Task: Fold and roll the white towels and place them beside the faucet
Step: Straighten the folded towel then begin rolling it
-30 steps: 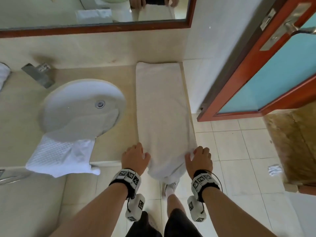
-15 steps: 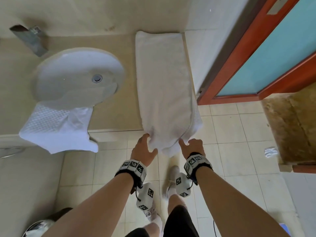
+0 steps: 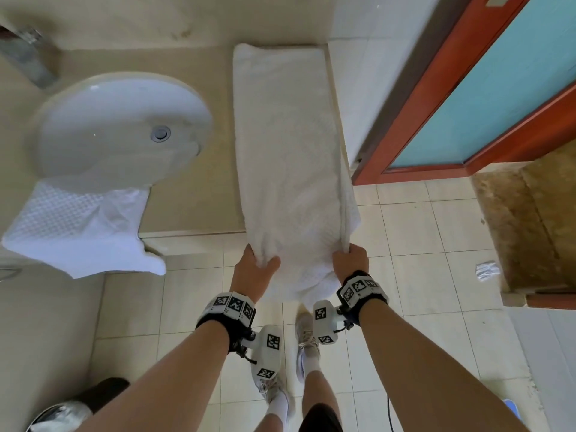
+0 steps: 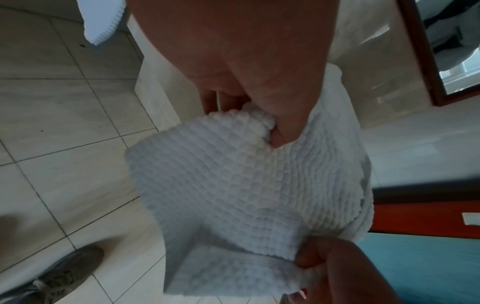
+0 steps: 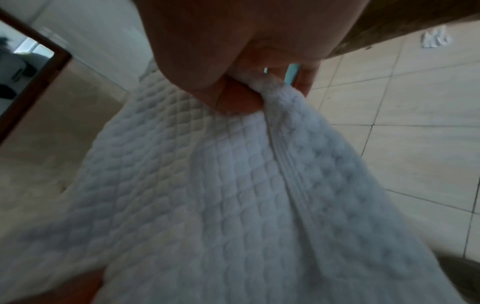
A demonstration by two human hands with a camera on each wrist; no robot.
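White towel (image 3: 290, 145), folded long, centre frame: my left hand (image 3: 252, 272) and right hand (image 3: 350, 260) each pinch a near corner tightly.

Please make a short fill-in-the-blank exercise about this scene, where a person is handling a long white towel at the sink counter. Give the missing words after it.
1. The long towel is gripped at its near end by ____ hands.
2. The left hand and the right hand hold that end beyond the counter edge, above the tiled ____.
3. A second white towel hangs over the front rim of the ____.

Missing words: both; floor; sink
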